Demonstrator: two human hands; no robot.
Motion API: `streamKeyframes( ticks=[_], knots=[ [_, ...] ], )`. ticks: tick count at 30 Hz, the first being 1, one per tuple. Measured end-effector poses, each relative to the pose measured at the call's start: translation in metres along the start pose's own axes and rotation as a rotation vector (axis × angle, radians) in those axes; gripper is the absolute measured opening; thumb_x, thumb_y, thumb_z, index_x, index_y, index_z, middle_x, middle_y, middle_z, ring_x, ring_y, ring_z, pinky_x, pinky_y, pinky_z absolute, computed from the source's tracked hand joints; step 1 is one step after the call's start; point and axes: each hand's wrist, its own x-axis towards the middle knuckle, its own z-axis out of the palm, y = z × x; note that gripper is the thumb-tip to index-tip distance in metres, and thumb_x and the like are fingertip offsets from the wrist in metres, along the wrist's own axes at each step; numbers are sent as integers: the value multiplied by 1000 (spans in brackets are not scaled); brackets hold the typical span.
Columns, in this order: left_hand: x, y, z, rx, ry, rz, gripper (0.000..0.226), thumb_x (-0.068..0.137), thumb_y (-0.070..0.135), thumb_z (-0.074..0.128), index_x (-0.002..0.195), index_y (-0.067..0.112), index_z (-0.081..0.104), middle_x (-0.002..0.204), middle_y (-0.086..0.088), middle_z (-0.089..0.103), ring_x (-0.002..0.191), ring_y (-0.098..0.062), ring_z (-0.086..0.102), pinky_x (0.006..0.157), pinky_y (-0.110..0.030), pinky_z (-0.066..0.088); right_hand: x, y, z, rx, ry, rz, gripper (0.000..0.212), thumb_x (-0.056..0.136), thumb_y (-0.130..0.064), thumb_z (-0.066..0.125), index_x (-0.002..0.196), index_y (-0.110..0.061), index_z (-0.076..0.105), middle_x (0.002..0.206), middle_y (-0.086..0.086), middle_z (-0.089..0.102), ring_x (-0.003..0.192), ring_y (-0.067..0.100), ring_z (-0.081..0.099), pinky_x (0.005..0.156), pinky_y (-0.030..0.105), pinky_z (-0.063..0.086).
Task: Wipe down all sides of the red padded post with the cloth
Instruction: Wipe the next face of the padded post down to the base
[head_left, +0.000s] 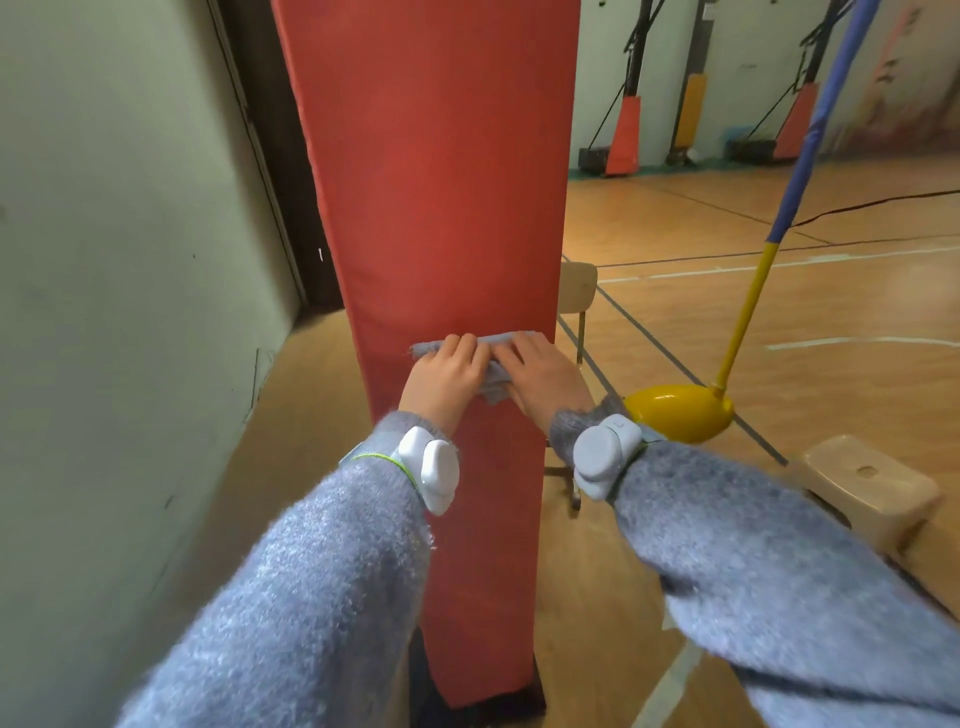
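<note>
The red padded post (436, 197) stands upright in front of me, filling the middle of the view from top to floor. A grey cloth (491, 375) is pressed flat against its near face at about mid height. My left hand (447, 379) lies on the cloth's left part and my right hand (545, 376) on its right part, side by side and touching. Both hands hold the cloth against the padding, fingers pointing up. Most of the cloth is hidden under the hands. The post's other sides are out of sight.
A pale wall (114, 260) runs close on the left. Right of the post are a chair (577, 296), a yellow weighted base (675, 413) with a slanted yellow-and-blue pole (779, 218), and a beige stool (872, 488). Padded hoop stands (626, 135) line the far wall.
</note>
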Motion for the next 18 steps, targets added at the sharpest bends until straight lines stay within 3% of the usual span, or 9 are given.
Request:
streamKeyframes(
  ticks=[3,6,8,10,13,16,18],
  knots=[
    [-17,3,9,24,80,37,13,69,3,38,78,9,46,63,-6,55,54,-23,57,42,-24,42,-12,2,10,-50,37,-50,58,49,-9,82,100,-10,54,83,9,61,81,23,49,67,28,43],
    [-11,-1,13,98,155,83,11,73,6,41,82,11,40,69,-6,58,60,-24,59,47,-27,45,-6,15,7,-169,159,-129,46,60,-12,75,103,-8,58,84,10,62,74,26,60,62,31,49],
    [12,-7,8,131,213,41,11,75,10,44,83,11,52,72,-5,61,64,-23,59,50,-29,46,11,26,-2,-209,234,-56,41,69,-12,64,108,-10,50,87,11,62,79,25,57,59,29,51],
    [33,-7,6,169,286,-3,19,74,12,45,74,11,64,72,-4,63,64,-23,61,49,-29,46,23,31,-8,-231,296,62,40,67,-7,68,105,-8,57,88,13,62,79,26,57,53,29,50],
    [39,3,13,152,335,-87,24,70,14,43,68,13,67,69,-2,63,63,-21,62,46,-25,45,25,25,-14,-200,287,161,24,74,-1,61,97,-3,64,92,19,60,82,33,59,50,34,50],
    [6,21,34,164,332,-116,26,68,12,42,67,14,68,68,-1,63,61,-20,62,43,-23,45,0,14,0,-188,143,212,29,87,-2,46,114,-1,57,113,21,54,106,35,50,71,42,50],
    [-21,33,47,182,296,-84,25,68,10,43,69,12,68,70,-1,63,62,-21,62,44,-24,45,-28,8,17,-202,158,181,28,84,-1,50,111,-2,59,109,20,55,102,34,53,68,39,53]
  ],
)
